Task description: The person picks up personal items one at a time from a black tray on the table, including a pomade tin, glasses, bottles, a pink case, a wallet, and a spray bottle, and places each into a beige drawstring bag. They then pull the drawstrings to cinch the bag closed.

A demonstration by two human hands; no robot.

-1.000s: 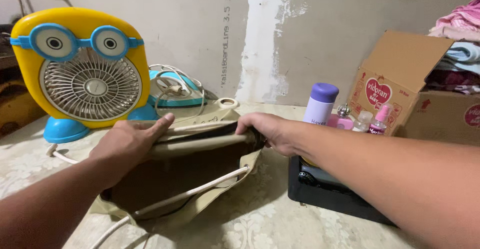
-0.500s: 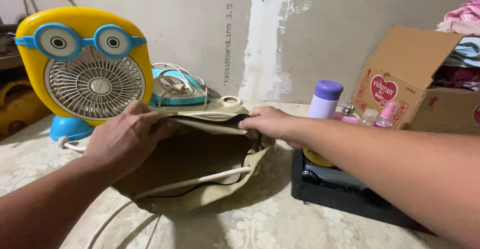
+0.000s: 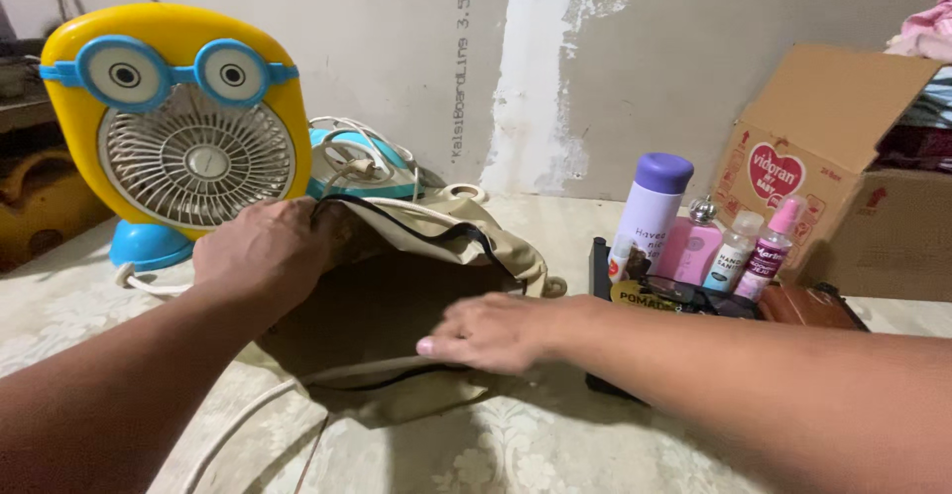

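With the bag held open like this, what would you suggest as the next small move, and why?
Probably lift the right hand off the near rim of the bag and reach for the tray of bottles beside it. The left hand already holds the far rim up, the mouth gapes open, and the right hand holds nothing.

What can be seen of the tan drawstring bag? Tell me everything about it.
The tan drawstring bag looks like canvas or similar cloth, with a dark trim along its mouth and white cord drawstrings trailing toward the camera. It lies on the pale patterned tablecloth, mouth held open, its dark inside showing. The left hand grips the far rim by the yellow fan; the right hand presses the near rim down. A black tray of toiletries sits just to its right.
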